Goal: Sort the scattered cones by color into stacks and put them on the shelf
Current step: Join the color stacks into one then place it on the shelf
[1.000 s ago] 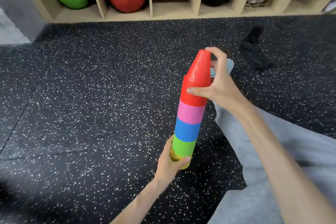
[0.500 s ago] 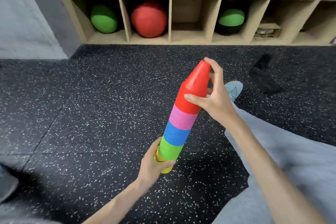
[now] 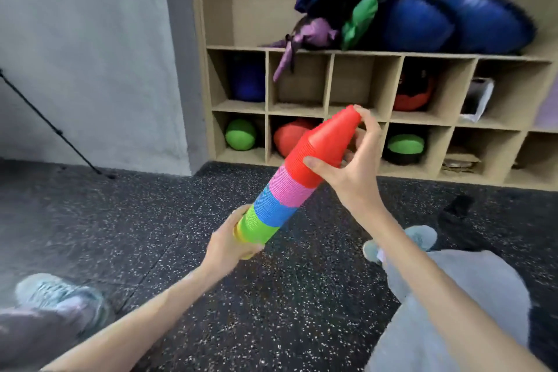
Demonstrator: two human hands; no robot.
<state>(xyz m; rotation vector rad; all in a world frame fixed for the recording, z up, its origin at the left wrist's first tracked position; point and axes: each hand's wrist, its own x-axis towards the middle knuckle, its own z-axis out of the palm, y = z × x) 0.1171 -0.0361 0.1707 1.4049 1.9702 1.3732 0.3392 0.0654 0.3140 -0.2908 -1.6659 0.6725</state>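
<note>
One tall stack of nested cones (image 3: 290, 184) hangs in the air, tilted with its tip to the upper right. Its bands run yellow at the base, then green, blue, pink and red at the top. My left hand (image 3: 232, 241) grips the yellow and green base from below. My right hand (image 3: 350, 166) holds the red top section, thumb on the near side and fingers curled round the tip. The wooden cubby shelf (image 3: 329, 112) stands against the wall right behind the stack's tip.
Cubbies hold green (image 3: 240, 134), red (image 3: 288, 137) and blue (image 3: 247, 78) balls; blue cushions and fabric bundles (image 3: 413, 21) lie on the upper ledge. A tripod leg (image 3: 51, 124) leans at the left wall. My shoes (image 3: 57, 296) and grey trouser leg (image 3: 453, 311) rest on the speckled black floor.
The stack has tipped further toward the upper right and been raised toward the shelf. The view has lifted, so the upper shelf ledge and tripod leg now show.
</note>
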